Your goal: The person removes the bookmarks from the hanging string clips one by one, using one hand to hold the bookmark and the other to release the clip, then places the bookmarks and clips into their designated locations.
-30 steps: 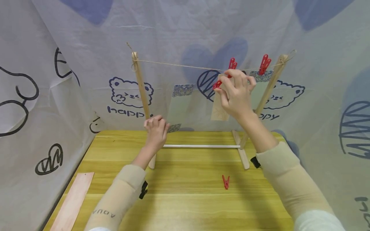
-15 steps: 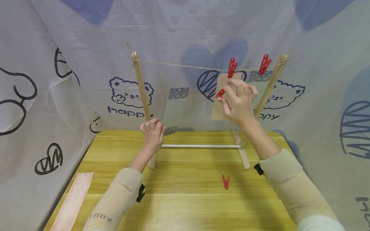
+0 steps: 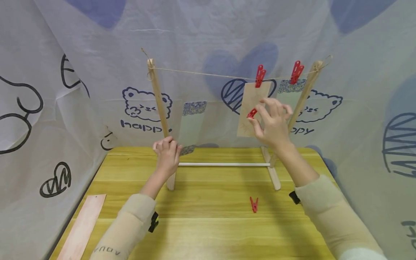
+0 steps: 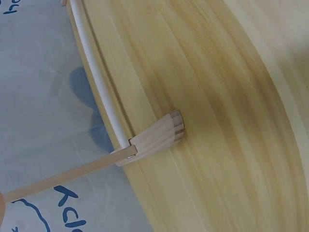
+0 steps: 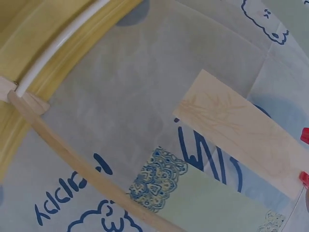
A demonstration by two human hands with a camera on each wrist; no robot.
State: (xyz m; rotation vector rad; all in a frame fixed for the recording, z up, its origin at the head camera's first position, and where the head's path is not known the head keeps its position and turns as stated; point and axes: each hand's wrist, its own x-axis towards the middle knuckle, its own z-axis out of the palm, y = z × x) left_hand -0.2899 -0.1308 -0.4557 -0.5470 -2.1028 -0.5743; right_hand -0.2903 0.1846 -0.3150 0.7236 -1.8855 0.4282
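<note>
As red clip (image 3: 251, 113) slants down-left, pinched

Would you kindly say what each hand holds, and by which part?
Left hand: a patterned bookmark, near its lower end. Right hand: a red clothespin; which end cannot be told.

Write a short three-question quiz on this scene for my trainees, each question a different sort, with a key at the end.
1. How many red pegs are clipped to the string?

2. True or false: the pink strip hangs from the string.

3. What does the right hand hold?
A) The white rod
B) A loose peg
C) The pink strip

Key:
1. Two.
2. False; it lies on the table.
3. B.
</note>
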